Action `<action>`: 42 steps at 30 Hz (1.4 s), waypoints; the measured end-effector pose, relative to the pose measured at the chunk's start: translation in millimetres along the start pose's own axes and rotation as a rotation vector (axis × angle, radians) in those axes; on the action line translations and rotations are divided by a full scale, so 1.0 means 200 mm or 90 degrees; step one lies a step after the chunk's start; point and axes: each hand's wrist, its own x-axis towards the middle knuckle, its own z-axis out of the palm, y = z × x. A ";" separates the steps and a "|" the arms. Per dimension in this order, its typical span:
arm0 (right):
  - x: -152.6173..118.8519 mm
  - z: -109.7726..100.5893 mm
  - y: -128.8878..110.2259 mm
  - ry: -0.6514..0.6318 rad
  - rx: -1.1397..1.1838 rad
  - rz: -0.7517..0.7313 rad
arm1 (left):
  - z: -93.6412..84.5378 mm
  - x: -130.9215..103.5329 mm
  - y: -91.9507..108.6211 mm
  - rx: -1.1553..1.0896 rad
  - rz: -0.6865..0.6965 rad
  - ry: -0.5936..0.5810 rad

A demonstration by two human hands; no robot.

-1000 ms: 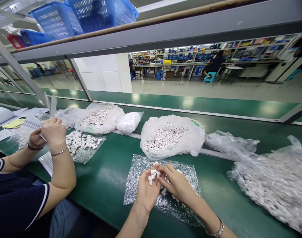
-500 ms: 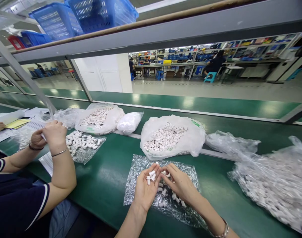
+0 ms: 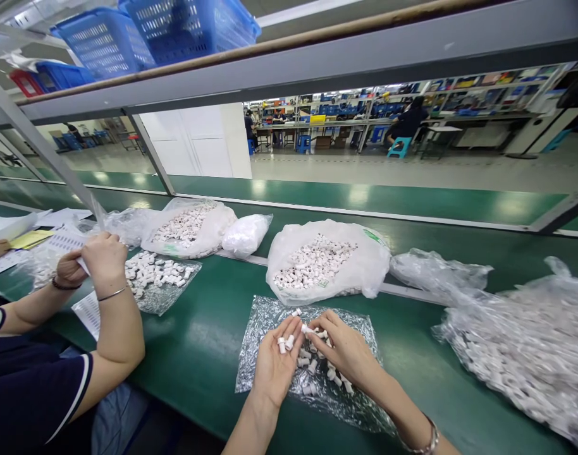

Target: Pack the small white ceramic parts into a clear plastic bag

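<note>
My left hand (image 3: 276, 361) is palm up over a clear plastic bag (image 3: 255, 325), its fingers held out together. Two small white plastic fittings (image 3: 286, 344) rest in that palm. Right beside its fingertips, my right hand (image 3: 348, 347) pinches another white fitting (image 3: 307, 329) between thumb and fingers. Several loose white fittings (image 3: 312, 366) lie on the bag, partly hidden under both hands. One more fitting (image 3: 296, 312) shows just beyond the left fingertips.
Behind the hands stands an open white bag (image 3: 329, 291) full of fittings. A large clear bag of white parts (image 3: 521, 366) lies at right. At left, a co-worker's hands (image 3: 104, 256) hold paper near another pile of fittings (image 3: 159, 275). A shelf with blue baskets (image 3: 189, 31) runs overhead.
Fewer fittings lie in my left palm than before. A fitting now shows clearly between my right fingertips. Both hands stay in nearly the same place.
</note>
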 end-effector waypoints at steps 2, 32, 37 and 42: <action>0.00 0.01 0.01 0.008 -0.019 -0.008 | 0.00 0.00 0.03 -0.012 0.022 0.004; -0.04 0.11 -0.11 -0.040 -0.008 -0.130 | -0.04 -0.01 -0.04 0.075 0.019 -0.075; -0.04 0.11 -0.08 -0.011 -0.049 -0.129 | -0.04 -0.03 -0.03 0.144 0.060 -0.101; -0.03 0.10 -0.03 -0.018 -0.106 -0.091 | -0.02 0.00 0.10 0.380 0.273 -0.098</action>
